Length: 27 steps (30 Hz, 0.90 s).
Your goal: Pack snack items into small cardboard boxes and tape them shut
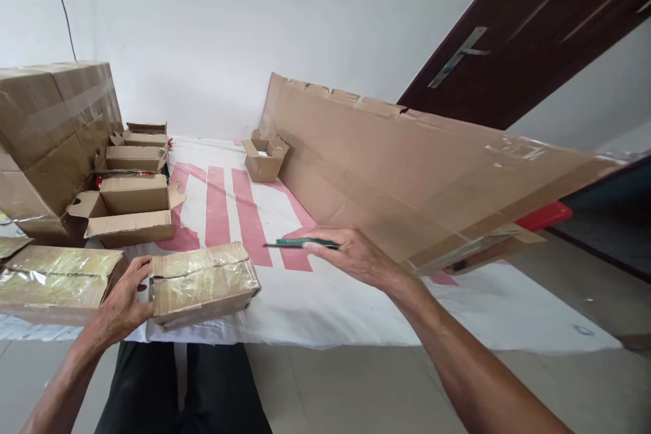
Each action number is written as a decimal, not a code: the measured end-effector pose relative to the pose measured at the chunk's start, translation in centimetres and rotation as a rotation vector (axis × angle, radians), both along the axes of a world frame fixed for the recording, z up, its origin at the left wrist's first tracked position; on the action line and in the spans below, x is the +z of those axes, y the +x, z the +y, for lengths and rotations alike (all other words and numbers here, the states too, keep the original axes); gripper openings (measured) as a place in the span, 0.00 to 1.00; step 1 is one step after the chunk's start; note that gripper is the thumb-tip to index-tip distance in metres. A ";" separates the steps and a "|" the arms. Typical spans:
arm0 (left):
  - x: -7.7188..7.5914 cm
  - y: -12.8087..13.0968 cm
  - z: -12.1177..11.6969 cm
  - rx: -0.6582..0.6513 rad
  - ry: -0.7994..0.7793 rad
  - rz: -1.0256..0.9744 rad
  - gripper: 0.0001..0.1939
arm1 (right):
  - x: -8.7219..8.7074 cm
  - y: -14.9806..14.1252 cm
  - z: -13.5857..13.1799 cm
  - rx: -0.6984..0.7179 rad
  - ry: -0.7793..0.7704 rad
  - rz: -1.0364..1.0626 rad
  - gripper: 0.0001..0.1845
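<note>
Head view — left hand (125, 302) spread, thumb and fingers against left end of taped box (203, 285) at table's (356, 315) near edge. Right hand (353, 258) wrapped round green cutter (300, 243), tip pointing left — right of box, apart from it. Second taped box (55, 278) near left, open cartons (132, 225) behind.

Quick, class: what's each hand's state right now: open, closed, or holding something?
Left hand: open, thumb and fingers against one end of the taped cardboard box.
Right hand: closed, holding the green box cutter.
</note>
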<state>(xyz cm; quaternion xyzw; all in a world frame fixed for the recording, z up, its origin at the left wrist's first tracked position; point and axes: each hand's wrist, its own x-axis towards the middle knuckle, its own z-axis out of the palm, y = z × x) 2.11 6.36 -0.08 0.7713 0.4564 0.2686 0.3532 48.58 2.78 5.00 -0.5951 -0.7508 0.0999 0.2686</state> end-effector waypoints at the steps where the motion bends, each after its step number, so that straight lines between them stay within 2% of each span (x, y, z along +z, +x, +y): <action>1: -0.1 -0.1 0.0 0.004 0.004 -0.008 0.29 | -1.3 0.5 -0.1 -0.046 -0.001 0.064 0.20; 3: -0.3 -0.2 0.0 -0.001 0.034 -0.017 0.27 | -4.9 0.8 -0.5 -0.130 -0.007 0.136 0.22; 5: -0.3 -0.2 0.0 -0.020 0.069 -0.023 0.22 | -9.6 0.0 -1.0 -0.245 -0.018 0.123 0.22; 7: -0.3 -0.2 0.0 -0.048 0.085 -0.033 0.19 | -14.0 -1.5 -1.6 -0.293 -0.038 0.090 0.20; 9: -0.3 -0.4 0.0 -0.064 0.078 -0.049 0.21 | -17.2 -2.8 -2.2 -0.319 -0.046 0.050 0.19; 10: -0.4 -0.5 0.1 -0.064 0.072 -0.057 0.24 | -17.9 -3.4 -2.3 -0.321 -0.043 0.047 0.19; 11: -0.6 -0.7 0.1 -0.059 0.067 -0.064 0.27 | -18.2 -3.8 -2.3 -0.314 -0.034 0.067 0.19; 13: -0.8 -1.1 0.2 -0.052 0.058 -0.063 0.32 | -17.2 -4.5 -1.9 -0.273 -0.001 0.187 0.21; 16: -0.8 -1.3 0.2 -0.058 0.031 -0.038 0.40 | -13.5 -5.8 -0.3 -0.158 0.017 0.443 0.25; 18: -0.4 -1.2 0.2 -0.064 0.004 -0.018 0.50 | -11.0 -7.1 1.2 -0.061 -0.023 0.556 0.29; 21: 0.4 -0.9 0.1 -0.065 -0.026 0.014 0.63 | -8.5 -9.3 3.8 0.075 -0.124 0.664 0.35; 24: 0.7 -0.7 0.1 -0.065 -0.029 0.041 0.67 | -7.7 -11.2 6.2 0.142 -0.208 0.707 0.37; 27: 0.5 -0.9 0.3 -0.059 -0.005 0.088 0.66 | -8.0 -11.9 8.0 0.109 -0.240 0.647 0.26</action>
